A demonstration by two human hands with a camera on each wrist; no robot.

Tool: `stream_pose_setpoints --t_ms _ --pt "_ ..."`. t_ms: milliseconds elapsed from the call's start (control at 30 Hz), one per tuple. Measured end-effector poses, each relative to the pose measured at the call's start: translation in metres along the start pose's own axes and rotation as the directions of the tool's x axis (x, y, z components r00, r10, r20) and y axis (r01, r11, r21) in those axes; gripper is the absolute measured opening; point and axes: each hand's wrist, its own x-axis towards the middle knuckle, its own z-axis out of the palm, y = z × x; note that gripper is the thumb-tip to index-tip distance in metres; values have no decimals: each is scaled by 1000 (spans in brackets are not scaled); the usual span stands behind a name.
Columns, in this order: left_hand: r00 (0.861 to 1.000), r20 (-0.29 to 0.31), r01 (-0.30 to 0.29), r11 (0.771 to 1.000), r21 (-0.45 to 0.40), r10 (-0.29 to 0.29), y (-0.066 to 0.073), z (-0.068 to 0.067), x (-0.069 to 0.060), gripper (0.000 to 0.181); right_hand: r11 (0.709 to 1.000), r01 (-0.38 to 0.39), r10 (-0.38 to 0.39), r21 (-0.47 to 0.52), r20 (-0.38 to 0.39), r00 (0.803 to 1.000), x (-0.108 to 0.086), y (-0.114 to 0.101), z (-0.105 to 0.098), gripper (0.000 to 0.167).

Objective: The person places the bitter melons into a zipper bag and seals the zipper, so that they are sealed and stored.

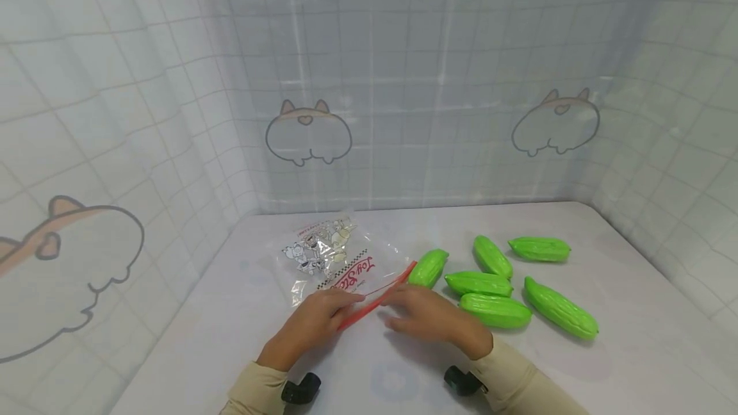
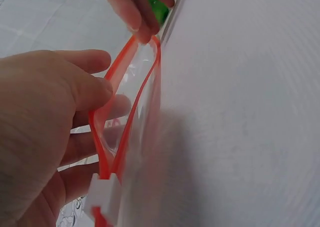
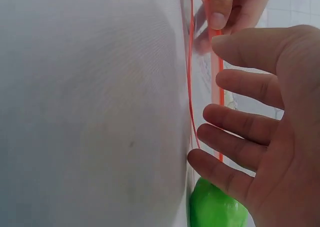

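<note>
A clear zip bag (image 1: 323, 261) with printed cartoon figures and a red zip edge lies on the table. My left hand (image 1: 316, 320) pinches one side of the red zip edge (image 2: 95, 132) between thumb and fingers. In the left wrist view the bag's mouth gapes, and a white slider (image 2: 104, 197) sits at its near end. My right hand (image 1: 432, 316) has its fingers spread beside the red edge; in the right wrist view its palm holds nothing. Just past the right fingers is a green bitter melon (image 1: 428, 268), partly seen as a green end (image 3: 215, 207) under the little finger.
To the right lie several more bitter melons, among them one at the back (image 1: 539, 249), one nearest the right side (image 1: 560, 309) and one close to the right wrist (image 1: 496, 310). A patterned curtain (image 1: 403, 95) encloses the white table (image 1: 230, 312) at the back and sides.
</note>
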Motion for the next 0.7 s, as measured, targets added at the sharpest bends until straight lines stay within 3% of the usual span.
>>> stream_pose_setpoints --t_ms 167,467,600,700 --pt "1000 2 -19 1000 -9 19 0 1 0 23 999 19 -19 -38 11 1000 6 -1 2 35" --pt "999 31 32 999 -24 -31 1 1 3 19 995 7 -3 -103 41 999 13 -2 6 34" --pt "998 42 41 999 16 -41 1 0 3 23 988 15 -9 -152 42 999 14 -3 6 34" --pt "999 17 35 996 82 -37 1 0 1 27 979 23 -18 -202 29 999 14 -3 7 34"
